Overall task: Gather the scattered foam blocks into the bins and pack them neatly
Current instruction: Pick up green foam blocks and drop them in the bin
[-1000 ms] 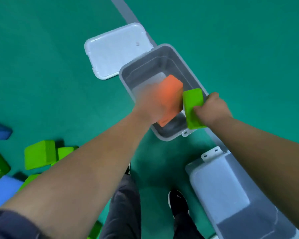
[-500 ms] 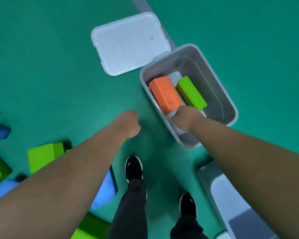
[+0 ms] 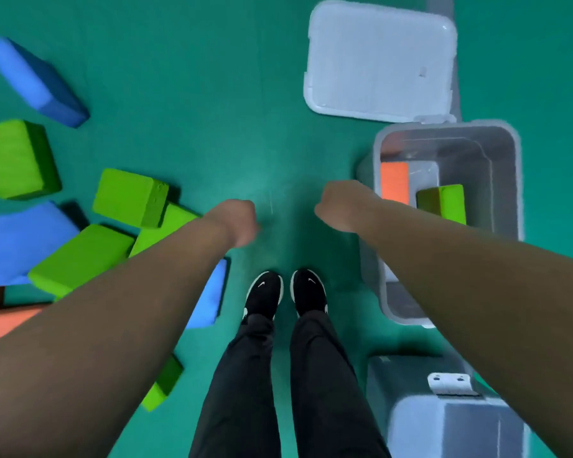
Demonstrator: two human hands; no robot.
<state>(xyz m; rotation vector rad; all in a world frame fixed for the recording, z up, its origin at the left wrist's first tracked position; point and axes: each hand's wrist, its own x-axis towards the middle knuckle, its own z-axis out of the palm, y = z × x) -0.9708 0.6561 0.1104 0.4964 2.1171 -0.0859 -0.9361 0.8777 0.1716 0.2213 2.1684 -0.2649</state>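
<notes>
An open grey bin point(image 3: 510, 180) stands on the green floor at the right. Inside it lie an orange foam block point(image 3: 394, 183) and a green foam block point(image 3: 444, 204), side by side. My right hand point(image 3: 341, 206) hangs just left of the bin's rim, fingers loosely curled, holding nothing. My left hand point(image 3: 237, 223) hovers over bare floor, also empty and loosely curled. Scattered blocks lie at the left: a green cube point(image 3: 129, 196), another green block point(image 3: 17, 160), a flat green block point(image 3: 80, 256) and two blue blocks point(image 3: 33, 81) point(image 3: 20, 239).
The bin's white lid point(image 3: 377, 61) lies on the floor behind it. A second grey bin point(image 3: 444, 418) sits at the lower right. My black shoes point(image 3: 265, 292) stand between the block pile and the bins. A blue block point(image 3: 210, 299) and an orange block point(image 3: 0, 325) lie near my left arm.
Both blocks were let go into the bin. My hands have pulled back out of it, empty, and my view has swung left toward the scattered blocks.
</notes>
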